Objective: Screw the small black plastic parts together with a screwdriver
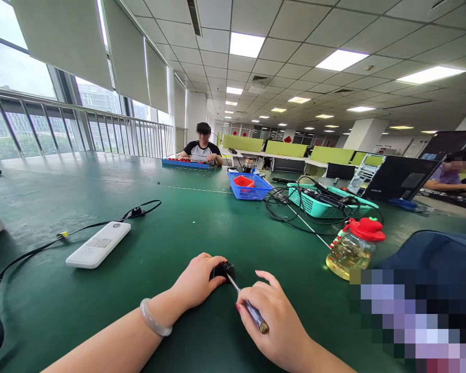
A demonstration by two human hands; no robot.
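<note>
My left hand (197, 282) is curled around a small black object (223, 270) and presses it onto the green table (171, 228). My right hand (274, 316) grips a thin screwdriver (248, 305) with a dark handle. Its metal tip touches the small black object. A pale bangle (154, 320) circles my left wrist.
A white power bank (98, 244) with a black cable (23, 256) lies to the left. To the right stand a glass jar with a red lid (353, 248) and a dark blue bag (435, 254). Farther back are a blue basket (249, 187), a teal basket (318, 202) with cables, and seated people.
</note>
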